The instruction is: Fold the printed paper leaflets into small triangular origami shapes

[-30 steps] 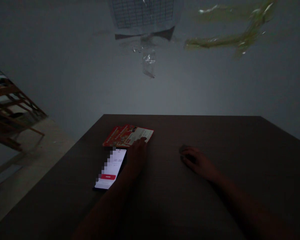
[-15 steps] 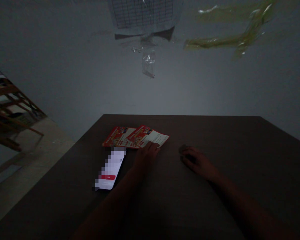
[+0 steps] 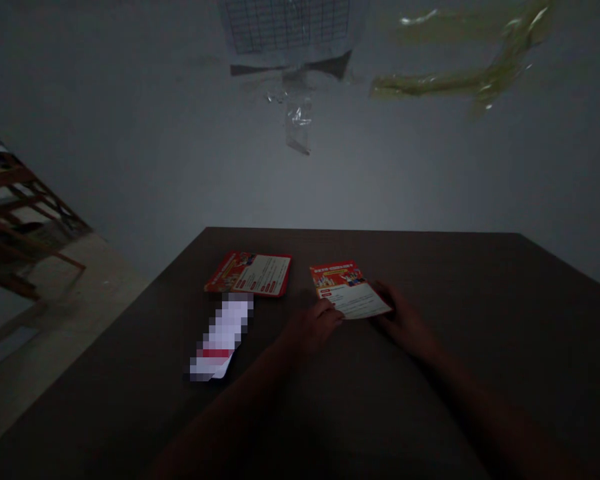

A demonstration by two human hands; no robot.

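A red and white printed flyer (image 3: 353, 293) is held just over the dark table, slightly tilted. My left hand (image 3: 320, 323) grips its near left edge, fingers closed on the paper. At the flyer's right corner is my right hand (image 3: 403, 327), closed around that edge, with some fingertips hidden by the paper. To the left lies a stack of matching flyers (image 3: 263, 273), flat on the table. A phone (image 3: 225, 337) with a lit, partly blurred screen sits just in front of the stack, left of my left forearm.
The brown tabletop (image 3: 480, 280) meets a pale wall (image 3: 405, 180) at its far edge. Yellow tape (image 3: 430, 87) and a gridded sheet (image 3: 290, 27) are on the wall. Wooden furniture (image 3: 25, 193) stands on the floor at the left.
The top flyer has come off the stack, moved right and turned. My left hand has moved right with it, and my right hand has closed on its right edge.
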